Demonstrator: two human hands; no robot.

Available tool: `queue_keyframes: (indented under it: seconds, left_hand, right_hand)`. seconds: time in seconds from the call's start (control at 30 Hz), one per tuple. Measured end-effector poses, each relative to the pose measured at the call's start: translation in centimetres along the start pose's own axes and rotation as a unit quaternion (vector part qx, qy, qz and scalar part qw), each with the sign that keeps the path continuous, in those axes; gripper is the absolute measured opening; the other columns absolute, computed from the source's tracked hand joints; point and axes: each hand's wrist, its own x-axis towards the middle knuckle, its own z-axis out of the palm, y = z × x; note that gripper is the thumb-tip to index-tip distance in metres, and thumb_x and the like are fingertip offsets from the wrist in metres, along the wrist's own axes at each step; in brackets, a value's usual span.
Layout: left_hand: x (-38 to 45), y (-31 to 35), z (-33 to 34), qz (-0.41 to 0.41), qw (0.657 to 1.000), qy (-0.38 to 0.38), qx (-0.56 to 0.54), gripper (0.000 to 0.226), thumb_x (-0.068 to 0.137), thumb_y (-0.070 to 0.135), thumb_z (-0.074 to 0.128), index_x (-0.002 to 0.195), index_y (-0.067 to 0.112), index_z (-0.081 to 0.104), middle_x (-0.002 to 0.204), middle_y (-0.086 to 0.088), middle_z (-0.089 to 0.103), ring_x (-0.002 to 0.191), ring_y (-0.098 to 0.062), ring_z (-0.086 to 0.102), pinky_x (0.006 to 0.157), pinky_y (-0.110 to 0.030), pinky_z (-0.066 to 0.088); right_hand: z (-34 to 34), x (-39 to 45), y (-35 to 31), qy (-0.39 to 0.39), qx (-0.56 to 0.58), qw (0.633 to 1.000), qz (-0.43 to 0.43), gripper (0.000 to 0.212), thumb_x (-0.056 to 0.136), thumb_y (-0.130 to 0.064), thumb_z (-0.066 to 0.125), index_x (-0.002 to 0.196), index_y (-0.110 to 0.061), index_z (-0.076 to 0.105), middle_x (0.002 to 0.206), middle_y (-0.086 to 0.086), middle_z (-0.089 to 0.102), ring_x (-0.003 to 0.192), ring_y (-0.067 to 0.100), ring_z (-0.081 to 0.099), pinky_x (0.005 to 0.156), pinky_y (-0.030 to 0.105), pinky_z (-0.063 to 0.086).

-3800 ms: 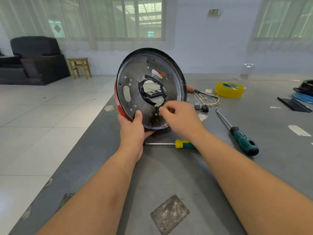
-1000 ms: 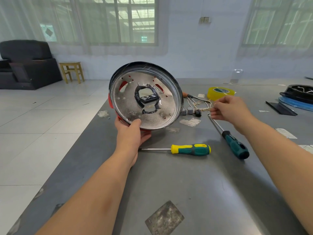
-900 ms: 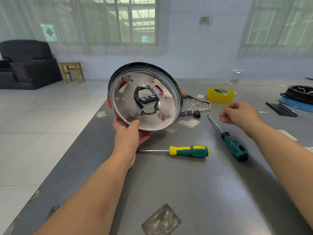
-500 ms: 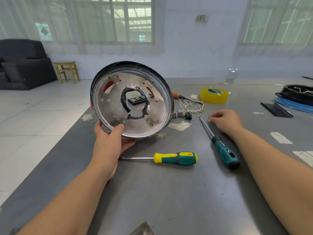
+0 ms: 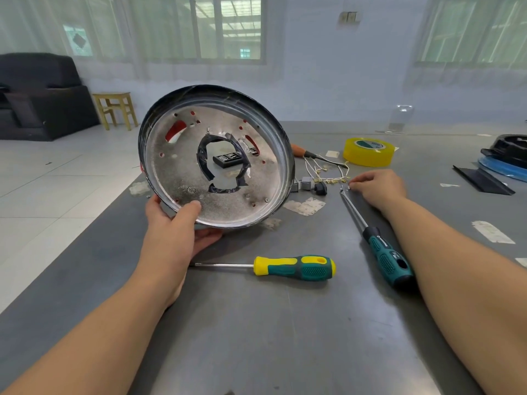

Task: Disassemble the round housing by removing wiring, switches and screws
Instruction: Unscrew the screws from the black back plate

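Observation:
The round metal housing stands tilted on its edge on the grey table, its silver inside facing me, with a taped central hole and red showing through slots. My left hand grips its lower rim, thumb on the inner face. My right hand rests low on the table to the right, fingers curled down at the tip of the dark green screwdriver. A tiny screw lies at the fingertips; I cannot tell whether they pinch it. The removed wiring and switches lie just left of that hand.
A yellow-and-green screwdriver lies in front of the housing. A roll of yellow tape and an orange-handled tool sit behind the wiring. Black and blue parts are at the far right. The table's left edge drops to tiled floor.
My right hand left the housing, moved right to the wiring pile and lowered to the table by the screwdriver tip. My left hand tilted the housing slightly and kept its grip.

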Motion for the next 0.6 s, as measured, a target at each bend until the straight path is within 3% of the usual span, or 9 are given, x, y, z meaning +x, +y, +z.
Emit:
queue_keyframes:
  seconds: [0.1, 0.23, 0.33, 0.5, 0.6]
  left_hand:
    - [-0.1, 0.1, 0.1, 0.000, 1.000, -0.002, 0.002, 0.046, 0.104, 0.012, 0.057, 0.145, 0.024, 0.040, 0.127, -0.002, 0.067, 0.099, -0.034, 0.077, 0.069, -0.038, 0.066]
    - [-0.2, 0.2, 0.1, 0.000, 1.000, -0.009, 0.001, 0.047, 0.103, 0.012, 0.057, 0.145, 0.026, 0.041, 0.129, -0.004, 0.068, 0.101, -0.034, 0.077, 0.072, -0.040, 0.066]
    - [-0.2, 0.2, 0.0, 0.001, 1.000, -0.011, -0.001, 0.048, 0.103, 0.013, 0.058, 0.146, 0.027, 0.041, 0.131, -0.003, 0.067, 0.098, -0.033, 0.078, 0.072, -0.040, 0.066]
    - [-0.1, 0.1, 0.0, 0.000, 1.000, -0.011, -0.005, 0.048, 0.103, 0.012, 0.058, 0.145, 0.028, 0.042, 0.127, -0.004, 0.069, 0.096, -0.032, 0.078, 0.070, -0.039, 0.066]
    - [-0.1, 0.1, 0.0, 0.001, 1.000, -0.012, -0.006, 0.048, 0.103, 0.013, 0.058, 0.145, 0.028, 0.042, 0.128, -0.004, 0.069, 0.094, -0.031, 0.079, 0.071, -0.039, 0.066]
  right_hand:
    - [0.0, 0.0, -0.2, -0.009, -0.001, 1.000, -0.005, 0.016, 0.083, -0.043, 0.078, 0.069, -0.039, 0.071, 0.093, -0.008, 0.073, 0.095, 0.018, 0.064, 0.081, 0.034, 0.054]
    - [-0.1, -0.1, 0.0, -0.009, 0.011, 1.000, -0.013, 0.019, 0.084, -0.041, 0.079, 0.067, -0.040, 0.071, 0.085, -0.013, 0.071, 0.084, 0.010, 0.061, 0.062, 0.027, 0.044]
    - [-0.4, -0.2, 0.4, -0.021, 0.013, 0.999, -0.027, 0.014, 0.087, -0.037, 0.077, 0.074, -0.040, 0.073, 0.085, -0.013, 0.070, 0.082, 0.007, 0.060, 0.059, 0.025, 0.041]
    - [-0.1, 0.0, 0.9, -0.005, -0.005, 0.999, -0.045, 0.004, 0.090, -0.030, 0.074, 0.089, -0.032, 0.077, 0.088, -0.007, 0.069, 0.089, 0.014, 0.060, 0.075, 0.026, 0.042]
    - [0.0, 0.2, 0.8, -0.006, -0.015, 0.999, -0.047, 0.009, 0.091, -0.029, 0.072, 0.084, -0.032, 0.076, 0.084, -0.009, 0.067, 0.089, 0.015, 0.059, 0.076, 0.027, 0.042]
